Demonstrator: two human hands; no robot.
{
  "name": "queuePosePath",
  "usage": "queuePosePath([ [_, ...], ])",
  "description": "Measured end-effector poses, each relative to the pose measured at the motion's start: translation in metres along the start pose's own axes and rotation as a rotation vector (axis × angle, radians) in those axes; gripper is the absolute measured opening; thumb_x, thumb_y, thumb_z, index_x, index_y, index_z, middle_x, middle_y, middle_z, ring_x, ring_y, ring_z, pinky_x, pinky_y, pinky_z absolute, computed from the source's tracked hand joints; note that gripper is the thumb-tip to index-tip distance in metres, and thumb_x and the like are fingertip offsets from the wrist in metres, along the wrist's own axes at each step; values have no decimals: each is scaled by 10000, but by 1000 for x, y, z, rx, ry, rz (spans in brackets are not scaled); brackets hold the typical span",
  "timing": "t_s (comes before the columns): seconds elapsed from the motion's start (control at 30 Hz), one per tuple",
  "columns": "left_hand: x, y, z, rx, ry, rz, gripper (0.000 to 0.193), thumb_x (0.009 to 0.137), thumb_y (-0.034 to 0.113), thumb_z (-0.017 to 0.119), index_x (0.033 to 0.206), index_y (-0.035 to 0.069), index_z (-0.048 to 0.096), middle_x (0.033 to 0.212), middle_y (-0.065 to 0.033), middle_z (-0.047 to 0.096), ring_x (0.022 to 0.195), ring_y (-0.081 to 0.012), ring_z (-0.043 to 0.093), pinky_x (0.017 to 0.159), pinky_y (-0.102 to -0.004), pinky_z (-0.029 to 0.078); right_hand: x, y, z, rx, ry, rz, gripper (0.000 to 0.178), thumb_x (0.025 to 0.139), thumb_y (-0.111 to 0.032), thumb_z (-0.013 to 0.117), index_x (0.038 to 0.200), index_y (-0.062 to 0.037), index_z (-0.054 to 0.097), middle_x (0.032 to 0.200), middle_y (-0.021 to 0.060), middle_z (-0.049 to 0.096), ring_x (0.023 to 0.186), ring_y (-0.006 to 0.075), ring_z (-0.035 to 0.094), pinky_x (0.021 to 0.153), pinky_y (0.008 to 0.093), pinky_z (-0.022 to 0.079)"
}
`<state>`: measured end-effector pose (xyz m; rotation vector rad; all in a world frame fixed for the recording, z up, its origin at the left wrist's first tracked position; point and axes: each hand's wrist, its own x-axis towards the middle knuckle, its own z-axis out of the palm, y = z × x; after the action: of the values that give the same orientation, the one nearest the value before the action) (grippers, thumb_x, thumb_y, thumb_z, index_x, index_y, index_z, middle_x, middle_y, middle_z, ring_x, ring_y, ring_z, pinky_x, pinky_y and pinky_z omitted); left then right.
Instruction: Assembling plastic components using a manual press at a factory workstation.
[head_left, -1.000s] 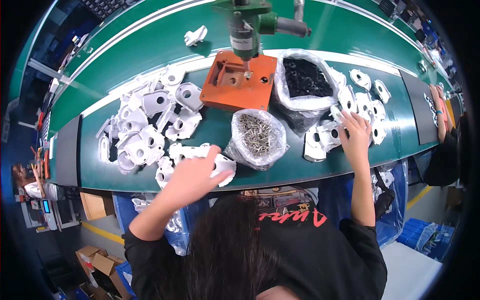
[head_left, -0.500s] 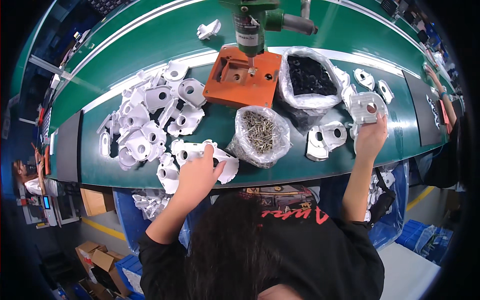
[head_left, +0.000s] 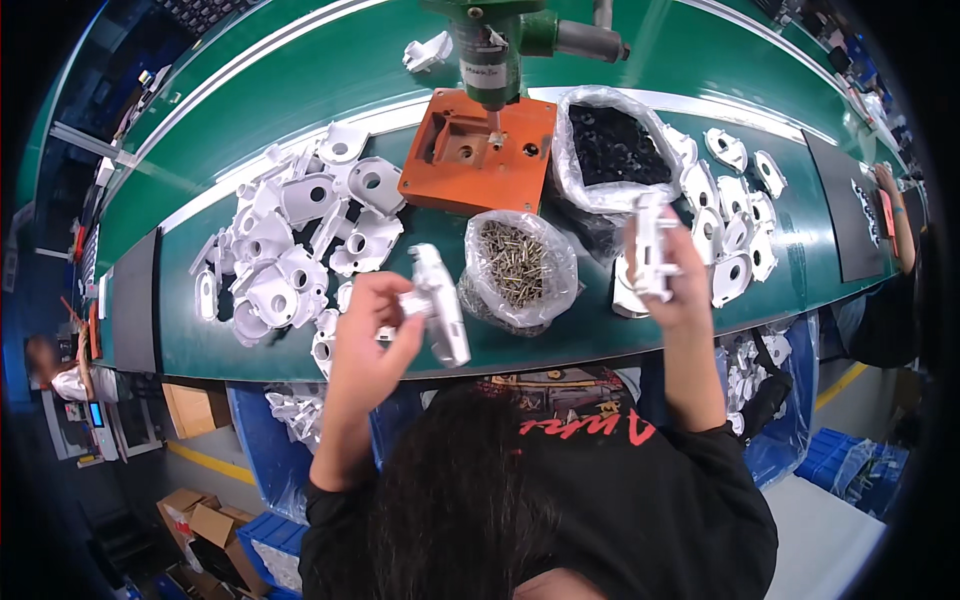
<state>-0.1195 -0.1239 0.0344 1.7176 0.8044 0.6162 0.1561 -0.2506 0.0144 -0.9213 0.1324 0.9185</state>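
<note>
Head view: left hand [head_left: 368, 345] and right hand [head_left: 688, 290] both loaded, pin bag [head_left: 562, 272] between them.
On my feed the left hand, half curled, pinches one white casting [head_left: 440, 305] between thumb and fingers, stood nearly on edge just left of the pin bag; the right hand, curled too, grips a second casting [head_left: 652, 250] to the bag's right, also edge-on, its fingers partly hidden. I make out short metal pins [head_left: 513, 265] inside the bag, an orange block [head_left: 525, 178] beyond it under a green press [head_left: 490, 65], and a bag of black parts [head_left: 602, 200] beyond and right. Loose white castings heap [head_left: 272, 292] to the pin bag's left; I log a smaller group [head_left: 698, 188] right.
</note>
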Motion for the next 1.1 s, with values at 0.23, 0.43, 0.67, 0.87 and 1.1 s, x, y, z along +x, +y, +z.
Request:
queuePosePath([
  [0.23,11,10,62,-415,-240,186,337,888,34,563,1178,-1,393,1087,-107,525,940,-141,553,825,-300,472,-38,29,39,-392,-623,11,496,952,-324,482,1346,-27,428,999,30,580,831,124,594,725,260,505],
  [0.43,15,12,74,-633,-304,164,345,922,67,522,1219,29,351,1070,-114,521,932,-158,552,803,-322,488,-30,24,27,-595,-736,-111,400,936,-132,466,1328,-54,480,1011,-18,486,917,67,493,776,197,414],
  [0.67,17,9,82,-852,-240,45,301,931,110,526,1193,52,389,1089,-83,520,949,-137,533,819,-295,465,-35,38,29,-389,-752,-199,413,958,-152,443,1343,-3,426,1231,69,517,1107,115,496,940,260,390],
  [0.87,18,5,79,-912,-240,-63,295,942,147,523,1202,86,397,1100,-62,522,964,-128,523,818,-272,442,-29,26,30,-580,-701,-45,438,945,-189,438,1325,28,429,1271,102,526,1133,163,522,953,305,415],
  [1.1,18,12,88,-949,-204,-87,331,941,156,527,1233,97,385,1111,-68,536,959,-133,527,819,-278,436,-35,45,32,-530,-617,-392,366,961,-171,456,1272,20,481,1002,19,598,871,45,514,753,200,418],
])
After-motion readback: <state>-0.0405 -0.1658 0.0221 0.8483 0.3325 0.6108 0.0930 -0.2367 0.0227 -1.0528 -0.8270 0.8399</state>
